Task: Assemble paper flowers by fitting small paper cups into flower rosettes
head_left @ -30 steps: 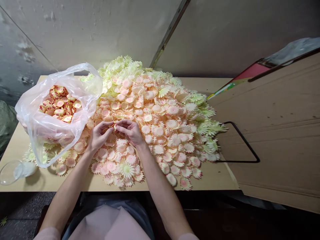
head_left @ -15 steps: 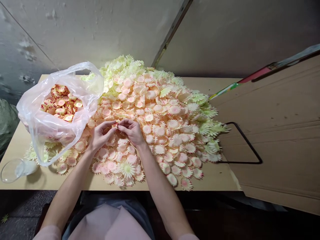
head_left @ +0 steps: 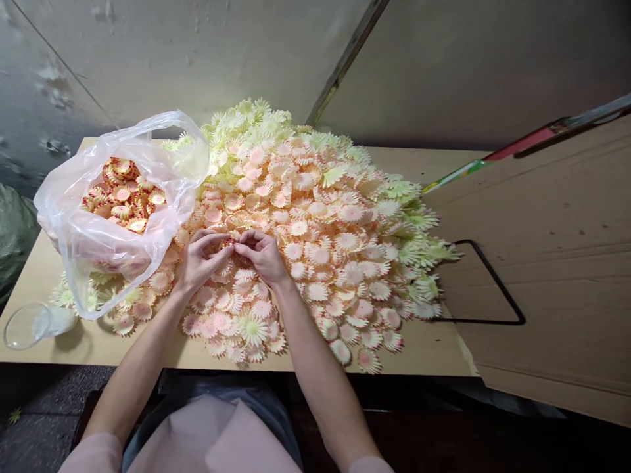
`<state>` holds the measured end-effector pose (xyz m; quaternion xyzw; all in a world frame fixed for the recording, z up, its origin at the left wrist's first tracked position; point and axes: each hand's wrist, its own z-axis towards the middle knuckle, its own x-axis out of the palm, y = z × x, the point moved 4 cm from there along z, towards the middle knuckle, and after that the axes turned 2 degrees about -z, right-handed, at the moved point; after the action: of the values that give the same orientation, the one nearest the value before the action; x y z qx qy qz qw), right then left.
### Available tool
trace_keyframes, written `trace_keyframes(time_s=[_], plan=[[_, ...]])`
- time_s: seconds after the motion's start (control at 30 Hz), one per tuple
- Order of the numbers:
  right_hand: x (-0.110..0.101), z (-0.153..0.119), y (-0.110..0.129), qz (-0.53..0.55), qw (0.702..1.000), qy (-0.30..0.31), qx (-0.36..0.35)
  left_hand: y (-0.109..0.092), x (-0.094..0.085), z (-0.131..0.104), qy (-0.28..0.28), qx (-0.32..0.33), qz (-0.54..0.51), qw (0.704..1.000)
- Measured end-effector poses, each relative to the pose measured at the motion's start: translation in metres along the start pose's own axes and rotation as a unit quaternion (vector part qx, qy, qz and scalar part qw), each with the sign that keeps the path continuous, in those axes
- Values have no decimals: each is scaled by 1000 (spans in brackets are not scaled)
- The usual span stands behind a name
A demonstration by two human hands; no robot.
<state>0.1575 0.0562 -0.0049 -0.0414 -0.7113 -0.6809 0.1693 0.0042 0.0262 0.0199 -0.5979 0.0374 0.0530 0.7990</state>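
Flower piece (head_left: pixel 233 242) sits between the nearly closed fingers (head_left: pixel 217 259) of your left hand (head_left: pixel 198 263) and right hand (head_left: pixel 263 257), over the worktop's (head_left: pixel 217 359) pale flower heap (head_left: pixel 323 256); plenty remain in your plastic bag (head_left: pixel 111 240), though what's finished I can't tell.

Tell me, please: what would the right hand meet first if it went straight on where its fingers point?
Past the small piece it seems to pinch, the right hand would probably meet the left hand first, directly opposite, over the flower pile; depth is unclear.
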Motion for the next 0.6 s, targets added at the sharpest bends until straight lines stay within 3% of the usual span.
trace_keyframes(time_s=[0.2,0.4,0.6], plan=[[-1,0,-2,4,1000,15,-9,-2,1,0,10,-8,-4,1000],[-2,0,-4,-11,1000,20,-6,3,0,2,-8,-26,-27,999],[-1,-1,-7,-6,998,64,-5,8,0,2,-41,-32,-26,998]])
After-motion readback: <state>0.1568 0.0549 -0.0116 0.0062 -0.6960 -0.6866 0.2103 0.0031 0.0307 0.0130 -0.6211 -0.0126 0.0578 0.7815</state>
